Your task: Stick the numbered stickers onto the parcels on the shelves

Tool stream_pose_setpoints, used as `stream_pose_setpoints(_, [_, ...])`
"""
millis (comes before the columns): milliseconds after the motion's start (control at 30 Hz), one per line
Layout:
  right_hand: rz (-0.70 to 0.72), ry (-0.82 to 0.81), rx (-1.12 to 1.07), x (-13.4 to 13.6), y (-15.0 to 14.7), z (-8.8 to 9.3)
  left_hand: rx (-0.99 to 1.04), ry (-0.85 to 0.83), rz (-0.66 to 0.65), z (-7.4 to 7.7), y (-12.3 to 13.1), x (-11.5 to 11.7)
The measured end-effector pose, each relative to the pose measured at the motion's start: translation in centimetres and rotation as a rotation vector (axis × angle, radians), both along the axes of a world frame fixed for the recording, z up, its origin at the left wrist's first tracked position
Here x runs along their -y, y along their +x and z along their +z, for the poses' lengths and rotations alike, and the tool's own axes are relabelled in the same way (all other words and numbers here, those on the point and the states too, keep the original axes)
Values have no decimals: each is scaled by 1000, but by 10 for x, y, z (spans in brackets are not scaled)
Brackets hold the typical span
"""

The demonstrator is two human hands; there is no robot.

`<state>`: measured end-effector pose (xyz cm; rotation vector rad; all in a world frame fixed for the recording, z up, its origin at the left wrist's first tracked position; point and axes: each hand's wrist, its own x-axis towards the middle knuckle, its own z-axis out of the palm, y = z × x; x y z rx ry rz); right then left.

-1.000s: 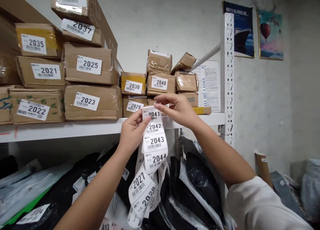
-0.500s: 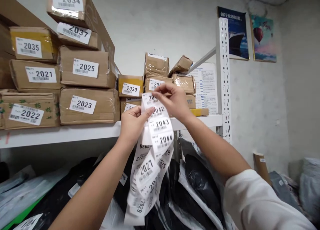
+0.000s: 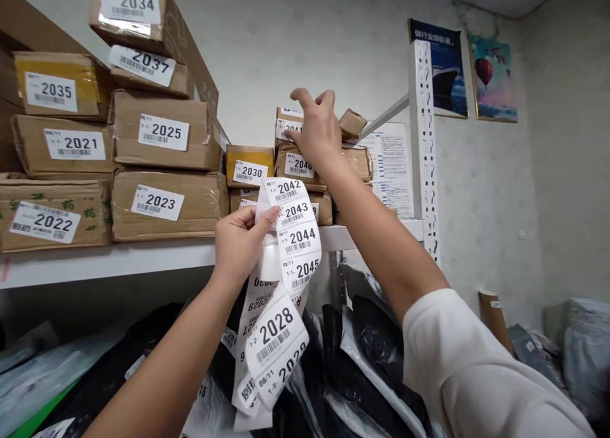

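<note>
I see the left hand [image 3: 242, 238] pinching a hanging label strip [image 3: 299, 238], near centre: likely light, floppy, easily creased, best held by its edges. The right hand [image 3: 318, 130] is loosely spread, thumb touching the label [image 3: 284, 128] on a far box [image 3: 288, 118].

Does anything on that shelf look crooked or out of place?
Yes. The small carton just right of the right hand sits tilted, whereas the 2030 carton lies roughly level. The 2037 label also looks crooked, slanting just below the 2034 carton.
</note>
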<state>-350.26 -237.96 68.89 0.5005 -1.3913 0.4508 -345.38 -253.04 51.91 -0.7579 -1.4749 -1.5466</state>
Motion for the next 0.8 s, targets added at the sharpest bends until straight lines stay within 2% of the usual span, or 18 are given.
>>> stream_pose_setpoints(100, [-55, 10, -12, 2, 9, -4, -35, -3, 29, -3, 2, 3])
stream_pose_setpoints(133, [-17, 40, 17, 0, 13, -6, -47, -11, 41, -4, 3, 4])
stream_pose_setpoints(200, [152, 112, 90, -6, 23, -17, -67, -26, 71, -8, 4, 6])
stream_pose_setpoints(267, [391, 208, 177, -15, 36, -40, -76, -29, 101, -13, 6, 8])
stream_pose_setpoints(367, [699, 390, 409, -28, 53, -88, -72, -53, 106, -19, 8, 4])
stream_pose_setpoints(433, [827, 367, 509, -36, 57, -118, -35, -116, 46, -21, 10, -5])
stream_pose_setpoints(533, [958, 254, 563, -51, 51, -149, 58, -161, -170, -23, 10, -27])
stream_pose_setpoints(633, [1011, 136, 569, -69, 45, -170, 141, -116, -309, -29, 7, -54])
stream_pose_setpoints(700, [970, 45, 527, -82, 44, -185, 195, -113, -277, -38, 1, -71])
stream_pose_setpoints(800, [829, -46, 424, -99, 45, -208, 246, -124, -194, -55, -8, -96])
